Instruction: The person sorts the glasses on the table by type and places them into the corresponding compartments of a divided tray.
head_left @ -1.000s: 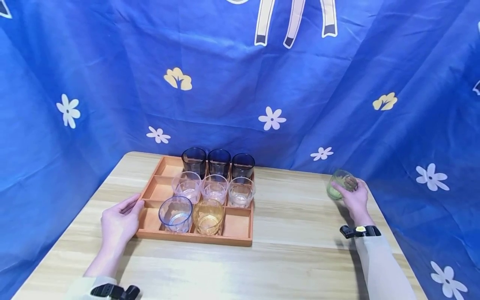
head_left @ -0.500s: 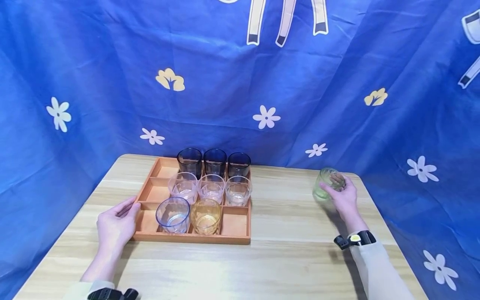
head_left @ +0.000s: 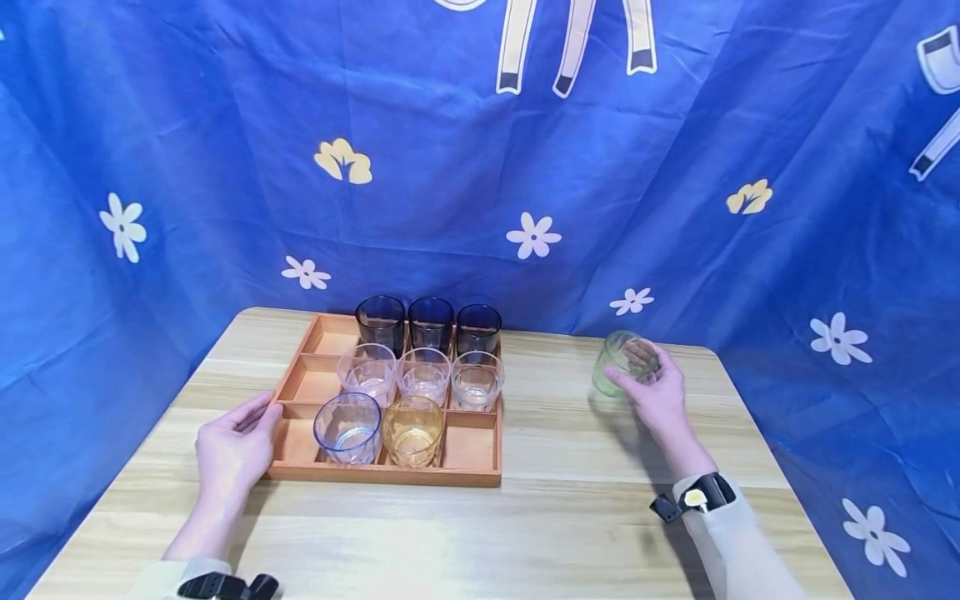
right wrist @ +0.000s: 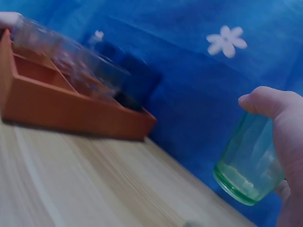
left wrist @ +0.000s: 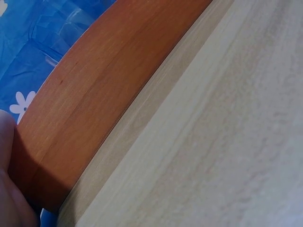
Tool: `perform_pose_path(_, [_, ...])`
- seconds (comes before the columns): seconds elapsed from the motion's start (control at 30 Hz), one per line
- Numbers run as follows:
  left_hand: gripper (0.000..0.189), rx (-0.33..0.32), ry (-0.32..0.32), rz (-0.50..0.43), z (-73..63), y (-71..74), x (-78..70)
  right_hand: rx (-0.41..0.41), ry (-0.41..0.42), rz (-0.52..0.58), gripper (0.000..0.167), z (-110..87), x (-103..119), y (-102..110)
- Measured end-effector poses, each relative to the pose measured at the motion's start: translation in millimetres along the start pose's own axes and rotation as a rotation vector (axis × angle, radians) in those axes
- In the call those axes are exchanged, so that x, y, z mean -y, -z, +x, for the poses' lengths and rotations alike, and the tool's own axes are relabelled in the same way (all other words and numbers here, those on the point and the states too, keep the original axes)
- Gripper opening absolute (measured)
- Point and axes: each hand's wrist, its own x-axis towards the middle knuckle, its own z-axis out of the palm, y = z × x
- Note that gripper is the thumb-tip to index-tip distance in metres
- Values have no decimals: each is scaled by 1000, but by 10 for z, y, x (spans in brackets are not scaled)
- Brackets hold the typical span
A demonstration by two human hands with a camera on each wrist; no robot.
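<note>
My right hand (head_left: 660,392) grips a green glass (head_left: 611,371) to the right of a divided wooden tray (head_left: 382,475). The right wrist view has this green glass (right wrist: 248,175) tilted, its base low against the blue cloth, my thumb at its upper side. At the tray's left side my left hand (head_left: 236,446) holds the edge between thumb and fingers. A blue-rimmed glass (head_left: 347,429) and an amber glass (head_left: 412,432) stand in the front row. Behind them are clear and pinkish glasses (head_left: 424,379), then dark glasses (head_left: 430,325) at the back. The front right compartment is bare.
A light wooden table (head_left: 540,533) carries the tray. Blue cloth (head_left: 450,167) with flowers hangs behind it and along both sides, close to the table's back edge. The left compartments of the back and middle rows show bare wood.
My right hand has carried the green glass leftward, from near the table's back right corner towards the tray. The left hand has stayed at the tray's edge.
</note>
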Motion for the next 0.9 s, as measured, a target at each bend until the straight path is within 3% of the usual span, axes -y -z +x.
perform_pose_path(0.37, [35, 6, 20, 18, -21, 12, -42, 142, 102, 121, 84, -259, 235, -414])
perform_pose_path(0.9, [36, 4, 25, 6, -11, 11, -18, 228, 82, 183, 89, -499, 333, -796])
